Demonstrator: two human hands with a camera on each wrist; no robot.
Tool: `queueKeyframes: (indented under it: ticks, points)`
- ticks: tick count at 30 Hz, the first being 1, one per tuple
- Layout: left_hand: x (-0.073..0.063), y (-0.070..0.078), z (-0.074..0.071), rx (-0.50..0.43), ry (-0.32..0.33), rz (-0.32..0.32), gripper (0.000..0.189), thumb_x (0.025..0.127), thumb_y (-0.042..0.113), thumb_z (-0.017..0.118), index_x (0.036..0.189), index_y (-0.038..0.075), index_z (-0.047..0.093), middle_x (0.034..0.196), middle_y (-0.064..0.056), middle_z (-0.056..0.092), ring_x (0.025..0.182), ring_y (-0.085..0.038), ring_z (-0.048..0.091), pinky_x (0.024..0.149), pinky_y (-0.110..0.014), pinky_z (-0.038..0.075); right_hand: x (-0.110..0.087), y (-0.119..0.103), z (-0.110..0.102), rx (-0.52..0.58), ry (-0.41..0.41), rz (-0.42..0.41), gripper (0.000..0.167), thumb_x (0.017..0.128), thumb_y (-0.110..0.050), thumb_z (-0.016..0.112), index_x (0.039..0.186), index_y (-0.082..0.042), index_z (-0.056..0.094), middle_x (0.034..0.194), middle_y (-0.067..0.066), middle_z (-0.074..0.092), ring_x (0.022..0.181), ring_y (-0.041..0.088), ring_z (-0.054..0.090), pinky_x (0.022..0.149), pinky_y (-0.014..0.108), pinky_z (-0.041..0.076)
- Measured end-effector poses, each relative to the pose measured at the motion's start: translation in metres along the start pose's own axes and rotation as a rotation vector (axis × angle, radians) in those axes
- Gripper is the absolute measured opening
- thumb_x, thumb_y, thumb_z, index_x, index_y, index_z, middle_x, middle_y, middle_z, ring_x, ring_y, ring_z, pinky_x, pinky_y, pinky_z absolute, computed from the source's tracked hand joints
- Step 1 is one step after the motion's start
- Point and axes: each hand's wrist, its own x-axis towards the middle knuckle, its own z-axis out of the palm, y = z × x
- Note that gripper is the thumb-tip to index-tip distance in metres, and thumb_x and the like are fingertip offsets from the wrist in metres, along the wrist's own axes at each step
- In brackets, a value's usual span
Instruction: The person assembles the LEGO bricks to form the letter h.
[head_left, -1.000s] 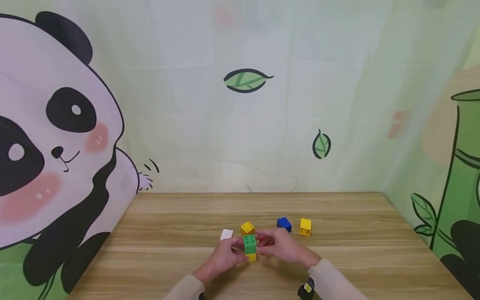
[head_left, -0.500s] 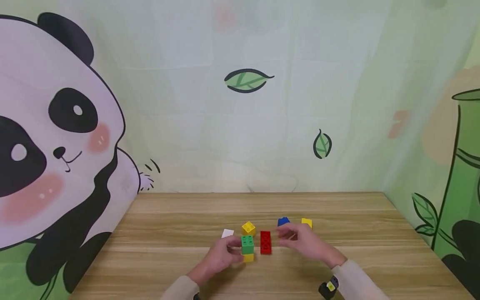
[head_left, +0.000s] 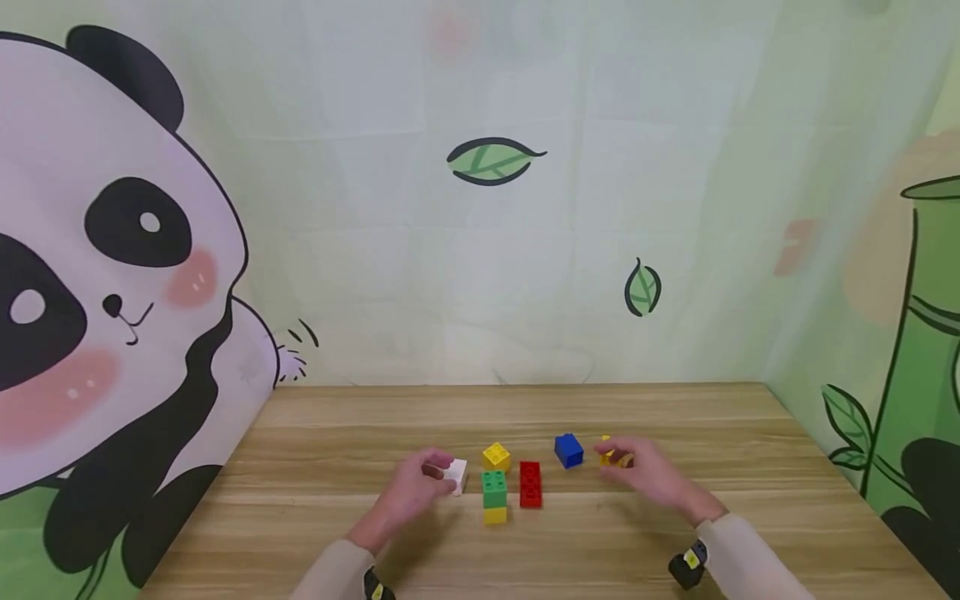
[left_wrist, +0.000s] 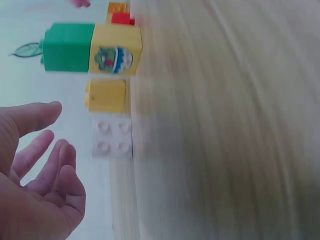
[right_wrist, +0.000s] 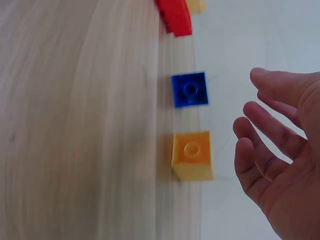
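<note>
While L hand [head_left: 408, 487] is nr wht brick [left_wrist: 112, 136], R hand [head_left: 651, 472] nr hollow yellow brick [right_wrist: 193, 162], both spread.

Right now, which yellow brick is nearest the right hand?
The rightmost yellow brick, past the blue brick, hollow underside showing. The front yellow brick sits beneath the green brick; the back yellow brick sits behind that stack.

In the head view, the right hand [head_left: 654, 477] partly hid a yellow building brick [head_left: 612, 458]; the left hand [head_left: 412, 490], a white four-stud brick [head_left: 458, 473]. The right wrist view's top edge cropped the red brick [right_wrist: 177, 18].
</note>
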Motion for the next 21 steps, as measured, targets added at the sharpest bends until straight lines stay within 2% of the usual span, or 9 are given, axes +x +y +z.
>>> queueKeyframes:
  ticks: [2, 6, 11, 17, 21]
  points:
    - [0.002, -0.003, -0.003, 0.021, 0.021, -0.001, 0.031, 0.078, 0.005, 0.075, 0.108, 0.002, 0.064, 0.104, -0.010, 0.063, 0.093, -0.025, 0.058, 0.076, -0.036, 0.051, 0.000, 0.005, -0.001, -0.012, 0.018, 0.000, 0.031, 0.087, -0.007, 0.067, 0.116, 0.002, 0.063, 0.111, 0.017, 0.062, 0.094, 0.031, 0.057, 0.071, 0.027, 0.049]
    - [0.007, -0.008, -0.005, 0.046, 0.029, 0.008, 0.036, 0.077, 0.004, 0.076, 0.110, 0.001, 0.063, 0.109, -0.014, 0.063, 0.095, -0.027, 0.059, 0.076, -0.037, 0.051, 0.000, 0.014, -0.002, -0.054, 0.047, 0.023, 0.032, 0.085, -0.008, 0.069, 0.115, 0.000, 0.063, 0.115, 0.015, 0.061, 0.094, 0.030, 0.058, 0.070, 0.029, 0.049]
    - [0.011, -0.014, -0.004, 0.047, 0.002, 0.013, 0.043, 0.076, 0.006, 0.077, 0.116, 0.000, 0.061, 0.114, -0.015, 0.062, 0.096, -0.028, 0.058, 0.076, -0.038, 0.051, 0.002, 0.022, -0.003, -0.089, 0.063, 0.046, 0.033, 0.085, -0.008, 0.069, 0.117, -0.001, 0.062, 0.121, 0.016, 0.058, 0.094, 0.030, 0.058, 0.071, 0.032, 0.049]
    - [0.015, -0.019, -0.004, 0.062, -0.034, 0.019, 0.051, 0.076, 0.008, 0.078, 0.122, 0.000, 0.057, 0.121, -0.015, 0.059, 0.103, -0.030, 0.057, 0.083, -0.042, 0.049, 0.004, 0.029, -0.006, -0.119, 0.066, 0.090, 0.041, 0.083, -0.007, 0.072, 0.122, -0.004, 0.060, 0.121, 0.014, 0.055, 0.088, 0.024, 0.055, 0.064, 0.027, 0.048]
    - [0.017, -0.019, -0.005, 0.063, -0.069, -0.006, 0.056, 0.076, 0.010, 0.078, 0.127, 0.003, 0.054, 0.125, -0.014, 0.056, 0.106, -0.030, 0.055, 0.084, -0.043, 0.049, 0.007, 0.032, -0.007, -0.128, 0.060, 0.120, 0.049, 0.081, -0.007, 0.073, 0.127, -0.004, 0.057, 0.122, 0.014, 0.053, 0.086, 0.022, 0.051, 0.065, 0.029, 0.048]
